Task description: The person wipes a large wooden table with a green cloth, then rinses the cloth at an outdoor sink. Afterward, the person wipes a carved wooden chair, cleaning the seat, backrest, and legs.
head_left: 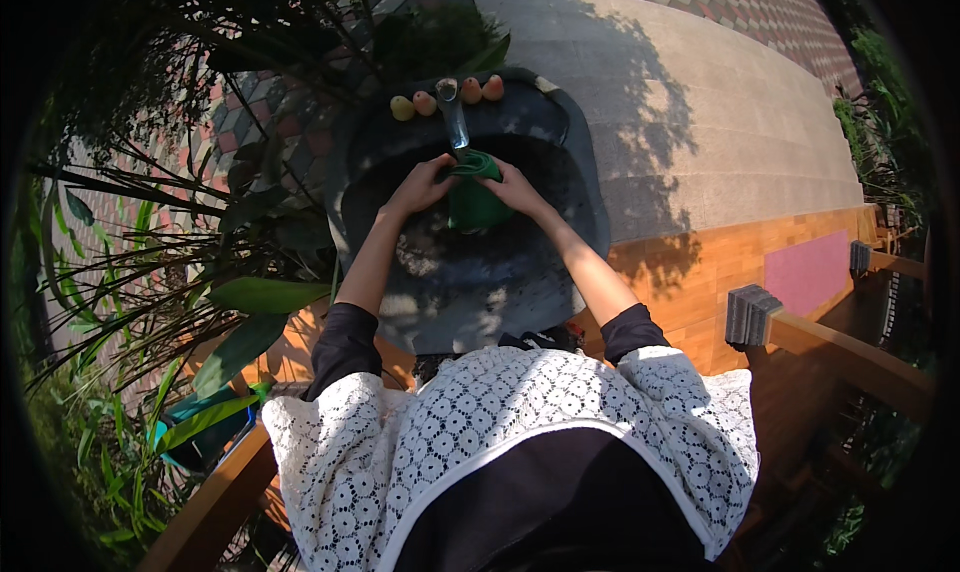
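A dark stone sink (420, 312) stands in front of me, with a metal tap (455, 124) at its far side. Under the spout hangs a green cloth (478, 204), bunched at the top and drooping into the basin. My left hand (424, 184) grips its upper left edge, fingers curled in. On the other side, my right hand (514, 190) is closed on the upper right edge, partly hiding it. I cannot make out whether water is running.
Several pear-shaped yellow and pink fruits (471, 91) line the sink's far rim on both sides of the tap. Long-leaved plants (265, 294) crowd the left. Pale steps (735, 122) and a wooden deck (670, 282) with a pink mat (806, 274) lie to the right.
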{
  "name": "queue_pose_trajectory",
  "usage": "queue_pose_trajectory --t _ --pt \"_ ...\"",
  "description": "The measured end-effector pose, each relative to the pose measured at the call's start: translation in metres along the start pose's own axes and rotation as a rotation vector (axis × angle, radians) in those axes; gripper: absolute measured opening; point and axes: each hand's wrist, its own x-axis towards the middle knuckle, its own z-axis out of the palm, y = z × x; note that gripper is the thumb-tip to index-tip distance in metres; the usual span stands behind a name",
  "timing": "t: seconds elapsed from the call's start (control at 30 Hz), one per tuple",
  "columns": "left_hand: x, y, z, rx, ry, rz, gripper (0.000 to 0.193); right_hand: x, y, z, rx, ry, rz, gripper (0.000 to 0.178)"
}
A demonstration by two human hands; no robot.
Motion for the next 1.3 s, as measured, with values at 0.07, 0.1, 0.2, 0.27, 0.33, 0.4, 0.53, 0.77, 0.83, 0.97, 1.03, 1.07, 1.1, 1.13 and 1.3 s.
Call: queue_pose_trajectory --t 0.07,0.1,0.2,0.27,0.33,0.4,0.53,0.77,0.83,0.97,1.03,1.07,1.1,1.13,1.3 --pt "-0.007 0.013 0.008 -0.085 0.066 0.066 0.032 -0.005 -0.001 -0.004 0.066 -0.044 -0.01 0.063" --pt "-0.007 0.02 0.012 -0.127 0.098 0.099 0.031 -0.008 -0.001 -0.011 0.081 -0.094 0.015 0.069" --pt "-0.008 0.037 0.014 -0.313 -0.067 0.021 0.024 -0.013 -0.014 -0.015 0.119 -0.197 0.015 0.08" --pt "-0.012 0.04 0.024 -0.478 -0.055 0.024 0.021 -0.015 -0.034 -0.01 0.217 -0.239 0.007 0.08" --pt "-0.01 0.038 0.032 -0.643 -0.029 0.052 0.02 -0.015 -0.034 -0.011 0.293 -0.263 0.077 0.071" --pt "-0.008 0.038 0.031 -0.654 -0.02 0.048 0.021 -0.015 -0.034 -0.012 0.362 -0.268 0.135 0.062" --pt "-0.01 0.045 0.021 -0.379 0.139 0.085 0.025 -0.022 -0.028 -0.01 0.48 -0.229 0.204 0.046" --pt "-0.017 0.006 0.044 -0.788 0.443 -0.119 0.061 -0.001 -0.031 -0.002 0.761 -0.121 0.345 0.033" --pt "-0.021 -0.006 0.041 -0.805 0.133 -0.351 0.06 0.007 -0.028 0.001 0.82 -0.068 0.352 0.031" --pt "-0.018 -0.011 0.031 -0.588 0.093 -0.27 0.048 0.018 -0.013 0.002 0.949 0.036 0.363 0.03" --pt "-0.017 -0.018 0.029 -0.737 0.042 -0.351 0.042 0.019 -0.007 0.004 0.999 0.059 0.391 0.031" --pt "-0.017 -0.019 0.026 -0.796 0.002 -0.394 0.042 0.018 -0.007 0.007 1.027 0.061 0.409 0.032" --pt "-0.018 -0.02 0.024 -0.853 -0.04 -0.436 0.042 0.017 -0.006 0.01 1.056 0.065 0.427 0.033" --pt "-0.019 -0.021 0.022 -0.942 -0.053 -0.485 0.043 0.015 -0.009 0.013 1.077 0.052 0.445 0.034" --pt "-0.026 -0.02 0.026 -1.246 -0.085 -0.701 0.05 0.011 -0.012 0.015 1.192 -0.056 0.481 0.044"
